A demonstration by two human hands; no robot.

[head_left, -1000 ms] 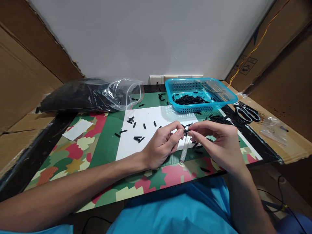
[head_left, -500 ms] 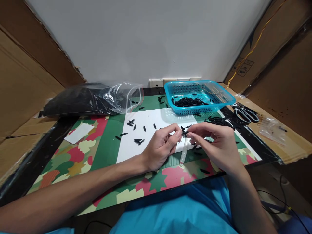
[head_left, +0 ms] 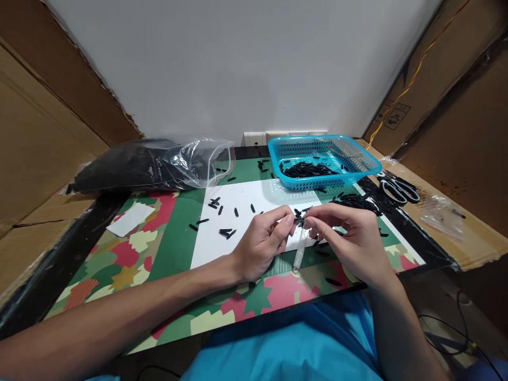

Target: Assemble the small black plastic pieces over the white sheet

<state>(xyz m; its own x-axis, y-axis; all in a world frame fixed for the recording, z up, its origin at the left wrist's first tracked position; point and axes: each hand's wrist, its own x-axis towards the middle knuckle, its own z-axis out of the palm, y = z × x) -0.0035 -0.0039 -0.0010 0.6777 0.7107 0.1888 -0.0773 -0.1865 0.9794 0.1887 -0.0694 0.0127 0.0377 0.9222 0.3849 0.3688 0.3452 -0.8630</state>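
My left hand (head_left: 265, 243) and my right hand (head_left: 353, 238) meet over the white sheet, thumbs and forefingers pinched. Between their fingertips is a small dark, narrow piece (head_left: 299, 219), its right end mostly covered by my right fingers. Other loose black pieces lie just behind and under the fingertips, so its exact outline is hard to make out. Below the fingertips a narrow translucent strip (head_left: 300, 253) slants toward the table's front edge. A heap of similar black pieces (head_left: 354, 201) lies beyond my right hand, and several more (head_left: 226, 232) are scattered left of my left hand.
A blue perforated basket (head_left: 329, 183) holding black pieces stands at the back. Back left lies a zip bag (head_left: 143, 166) full of dark material. Scissors (head_left: 398, 190) and a small clear bag (head_left: 441, 218) rest on cardboard at right. A white paper scrap (head_left: 130, 219) lies at left.
The view has shifted slightly, so the scene sits a little lower. Both hands keep their pinch at the same spot, with only slight finger movement.
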